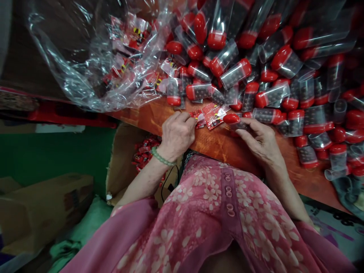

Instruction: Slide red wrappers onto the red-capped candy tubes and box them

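My right hand [258, 142] pinches a clear tube with a rounded red cap [231, 118], holding it tilted with the cap toward the left. My left hand [179, 132], a green bead bracelet at its wrist, is closed at the edge of a small red printed packet [199, 117]; its fingertips are partly hidden, but they appear to grip that packet. Another red packet [214, 115] lies flat on the table between both hands, just left of the red cap. Beyond them, many similar red-capped tubes [236, 74] lie heaped.
A clear plastic bag [93, 76] with red packets lies at the back left of the orange-brown table [218, 144]. Below the table's left edge stands an open cardboard box [119, 159] holding small red pieces [145, 151]. Another cardboard box [57, 208] is at the lower left.
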The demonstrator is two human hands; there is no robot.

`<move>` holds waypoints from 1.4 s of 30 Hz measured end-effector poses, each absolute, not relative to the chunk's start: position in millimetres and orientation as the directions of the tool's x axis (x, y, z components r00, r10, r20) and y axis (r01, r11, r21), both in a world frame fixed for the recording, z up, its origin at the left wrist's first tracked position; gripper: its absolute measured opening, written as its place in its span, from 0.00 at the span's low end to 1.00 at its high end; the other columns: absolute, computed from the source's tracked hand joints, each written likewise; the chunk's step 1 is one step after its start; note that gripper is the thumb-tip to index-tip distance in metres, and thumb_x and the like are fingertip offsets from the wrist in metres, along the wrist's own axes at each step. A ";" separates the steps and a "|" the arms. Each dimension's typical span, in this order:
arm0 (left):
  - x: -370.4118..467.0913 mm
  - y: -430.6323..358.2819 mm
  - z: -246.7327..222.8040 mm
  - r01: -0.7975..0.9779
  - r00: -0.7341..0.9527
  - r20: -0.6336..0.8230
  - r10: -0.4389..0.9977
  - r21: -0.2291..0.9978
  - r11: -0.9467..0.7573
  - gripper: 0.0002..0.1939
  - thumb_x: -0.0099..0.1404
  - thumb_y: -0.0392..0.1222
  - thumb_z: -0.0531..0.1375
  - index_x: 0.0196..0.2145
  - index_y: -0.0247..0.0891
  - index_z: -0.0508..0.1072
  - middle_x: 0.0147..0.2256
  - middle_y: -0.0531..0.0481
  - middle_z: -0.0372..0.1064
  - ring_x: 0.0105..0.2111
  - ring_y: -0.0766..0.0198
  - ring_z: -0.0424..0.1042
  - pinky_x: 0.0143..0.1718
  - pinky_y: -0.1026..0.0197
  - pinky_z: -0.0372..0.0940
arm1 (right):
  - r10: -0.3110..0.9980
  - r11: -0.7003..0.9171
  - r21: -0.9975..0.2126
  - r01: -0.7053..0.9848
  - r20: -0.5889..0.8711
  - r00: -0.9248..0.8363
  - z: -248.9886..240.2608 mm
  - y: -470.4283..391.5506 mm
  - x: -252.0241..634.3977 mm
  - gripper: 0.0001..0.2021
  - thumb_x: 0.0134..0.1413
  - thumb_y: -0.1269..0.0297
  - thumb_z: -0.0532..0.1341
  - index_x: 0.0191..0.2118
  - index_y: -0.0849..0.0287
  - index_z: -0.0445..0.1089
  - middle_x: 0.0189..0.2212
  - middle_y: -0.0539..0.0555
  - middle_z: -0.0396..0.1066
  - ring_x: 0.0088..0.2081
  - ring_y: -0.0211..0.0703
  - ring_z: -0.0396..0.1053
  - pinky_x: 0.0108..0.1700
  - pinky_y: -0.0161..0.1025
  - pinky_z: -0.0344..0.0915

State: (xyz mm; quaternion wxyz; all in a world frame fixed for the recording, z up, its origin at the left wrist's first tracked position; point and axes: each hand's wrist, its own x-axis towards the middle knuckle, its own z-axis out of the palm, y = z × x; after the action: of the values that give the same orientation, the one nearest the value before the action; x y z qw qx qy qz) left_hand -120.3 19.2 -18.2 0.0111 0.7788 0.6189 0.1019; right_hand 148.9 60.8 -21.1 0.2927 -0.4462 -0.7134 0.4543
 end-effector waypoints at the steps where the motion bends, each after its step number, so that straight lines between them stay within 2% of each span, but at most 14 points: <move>1: -121.0 18.8 -18.1 0.956 0.196 0.183 0.963 0.183 -0.230 0.14 0.72 0.38 0.56 0.28 0.38 0.74 0.28 0.46 0.71 0.31 0.59 0.67 0.32 0.57 0.61 | 0.904 0.184 -0.907 0.378 0.005 -0.428 -19.6 60.7 148.6 0.14 0.64 0.61 0.63 0.52 0.57 0.76 0.47 0.56 0.82 0.45 0.49 0.80 0.52 0.49 0.75; 4: -123.5 17.5 -17.5 0.930 0.135 0.288 0.948 0.293 -0.221 0.13 0.70 0.39 0.58 0.26 0.39 0.72 0.26 0.49 0.68 0.29 0.61 0.66 0.32 0.57 0.61 | 0.905 0.177 -0.902 0.394 -0.008 -0.425 -14.7 60.2 147.6 0.14 0.64 0.61 0.63 0.53 0.55 0.77 0.47 0.55 0.82 0.45 0.49 0.80 0.51 0.49 0.76; 7: -125.2 15.7 -16.6 0.911 0.115 0.345 0.932 0.337 -0.237 0.13 0.68 0.37 0.59 0.25 0.39 0.70 0.25 0.51 0.66 0.29 0.62 0.65 0.32 0.58 0.61 | 0.912 0.163 -0.901 0.403 -0.019 -0.411 -11.2 59.6 146.2 0.14 0.64 0.60 0.64 0.53 0.54 0.77 0.47 0.55 0.82 0.45 0.49 0.80 0.52 0.50 0.76; 12: -123.2 11.1 -13.7 0.872 0.094 0.396 0.914 0.410 -0.267 0.10 0.69 0.37 0.60 0.29 0.39 0.75 0.28 0.51 0.73 0.30 0.64 0.69 0.34 0.60 0.65 | 0.907 0.155 -0.904 0.397 -0.028 -0.420 -7.3 59.8 143.5 0.13 0.65 0.61 0.65 0.53 0.54 0.76 0.47 0.56 0.82 0.45 0.50 0.80 0.51 0.50 0.77; 17: -118.2 6.0 -3.4 0.678 -0.044 0.307 0.951 0.708 -0.198 0.07 0.66 0.42 0.68 0.31 0.39 0.78 0.30 0.53 0.78 0.28 0.68 0.74 0.31 0.64 0.68 | 0.859 0.230 -0.896 0.380 0.004 -0.512 6.4 61.0 140.7 0.13 0.65 0.60 0.65 0.53 0.52 0.77 0.46 0.55 0.82 0.45 0.49 0.80 0.51 0.49 0.77; 23: -112.4 1.2 7.4 0.511 -0.092 0.198 0.976 0.851 -0.125 0.06 0.63 0.39 0.69 0.29 0.38 0.77 0.29 0.53 0.78 0.28 0.68 0.74 0.32 0.64 0.69 | 0.797 0.348 -0.876 0.334 0.088 -0.598 28.7 62.9 133.6 0.12 0.66 0.62 0.64 0.53 0.49 0.77 0.45 0.53 0.82 0.44 0.49 0.80 0.48 0.48 0.78; 27: -110.0 -2.3 7.6 0.464 -0.112 0.219 0.969 0.874 -0.144 0.06 0.61 0.37 0.70 0.29 0.37 0.77 0.29 0.54 0.78 0.28 0.69 0.74 0.33 0.65 0.68 | 0.733 0.427 -0.826 0.368 0.077 -0.676 34.2 62.8 135.5 0.13 0.69 0.61 0.61 0.55 0.49 0.76 0.45 0.53 0.81 0.42 0.47 0.79 0.46 0.46 0.77; 35: -105.5 -14.0 7.0 0.530 -0.008 0.217 0.976 0.828 -0.180 0.04 0.63 0.36 0.67 0.31 0.37 0.77 0.30 0.52 0.78 0.29 0.68 0.74 0.32 0.65 0.68 | 0.633 0.578 -0.670 0.466 0.008 -0.774 44.3 60.8 148.5 0.16 0.71 0.53 0.56 0.53 0.51 0.77 0.42 0.56 0.80 0.41 0.48 0.78 0.45 0.45 0.76; 42: -99.7 -22.3 5.3 0.538 0.128 0.265 0.956 0.791 -0.291 0.03 0.63 0.31 0.65 0.32 0.36 0.77 0.31 0.50 0.78 0.31 0.69 0.75 0.32 0.67 0.67 | 0.520 0.672 -0.577 0.464 -0.078 -0.850 48.2 56.2 152.1 0.16 0.71 0.58 0.55 0.53 0.58 0.76 0.42 0.59 0.79 0.41 0.50 0.78 0.42 0.44 0.75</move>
State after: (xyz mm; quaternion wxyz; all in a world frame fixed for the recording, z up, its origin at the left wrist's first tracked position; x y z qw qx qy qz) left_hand -99.7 -22.3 5.3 0.2669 0.7020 0.5321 0.3909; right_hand 152.1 56.2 48.2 0.0463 -0.2695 -0.9131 0.3023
